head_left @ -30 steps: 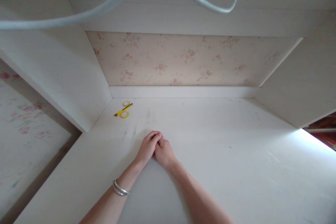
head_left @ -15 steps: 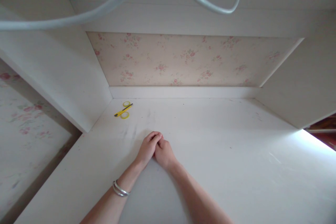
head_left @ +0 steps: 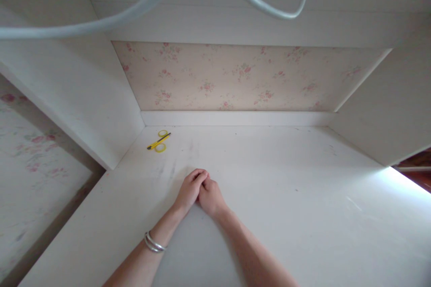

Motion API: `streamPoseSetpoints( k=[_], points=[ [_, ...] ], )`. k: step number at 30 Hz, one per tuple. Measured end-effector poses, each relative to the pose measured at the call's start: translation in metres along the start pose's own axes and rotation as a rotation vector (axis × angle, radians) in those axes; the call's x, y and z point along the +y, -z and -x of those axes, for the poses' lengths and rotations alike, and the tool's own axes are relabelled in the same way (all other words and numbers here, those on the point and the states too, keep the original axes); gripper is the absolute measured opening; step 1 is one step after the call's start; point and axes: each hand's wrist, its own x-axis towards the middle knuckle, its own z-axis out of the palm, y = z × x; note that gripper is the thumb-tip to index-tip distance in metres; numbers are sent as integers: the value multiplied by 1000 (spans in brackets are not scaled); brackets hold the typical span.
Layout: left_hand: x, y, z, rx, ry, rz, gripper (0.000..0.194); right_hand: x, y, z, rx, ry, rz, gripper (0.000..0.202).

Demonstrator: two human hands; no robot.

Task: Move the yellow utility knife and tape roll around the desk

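My left hand (head_left: 189, 189) and my right hand (head_left: 210, 196) rest together on the white desk top (head_left: 269, 197), fingers curled and touching each other. Neither hand holds anything that I can see. Silver bangles (head_left: 153, 242) circle my left wrist. A yellow utility knife (head_left: 158, 141) lies far left near the back corner, between two small yellow tape rolls (head_left: 160, 147). Both hands are well apart from the knife.
White side panels (head_left: 84, 98) wall in the desk on the left and right, with floral wallpaper (head_left: 235, 76) at the back. A grey cable (head_left: 134, 6) hangs across the top of the view. Bright light falls on the desk's right edge.
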Motion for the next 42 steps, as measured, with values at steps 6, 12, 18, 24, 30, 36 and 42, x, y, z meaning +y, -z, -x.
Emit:
streamPoseSetpoints(
  k=[6, 12, 18, 24, 30, 36, 42],
  points=[
    [0, 0, -1, -4, 7, 16, 23, -1, 0, 0, -1, 1, -2, 30],
    [0, 0, 0, 0, -10, -2, 22, -3, 2, 0, -10, -15, -16, 29],
    [1, 0, -1, -5, -8, -9, 22, -1, 1, -1, 5, -4, -23, 28],
    [0, 0, 0, -10, -8, -12, 23, -4, 2, 0, 3, 7, -28, 27],
    [0, 0, 0, -5, -1, -10, 24, -5, 3, 0, 8, 3, -30, 26],
    [-1, 1, 0, -4, -5, -15, 24, -6, 3, 1, -7, -21, -15, 28],
    [1, 0, 1, -2, -5, -29, 26, -6, 3, 1, -21, -30, 5, 27]
  ],
)
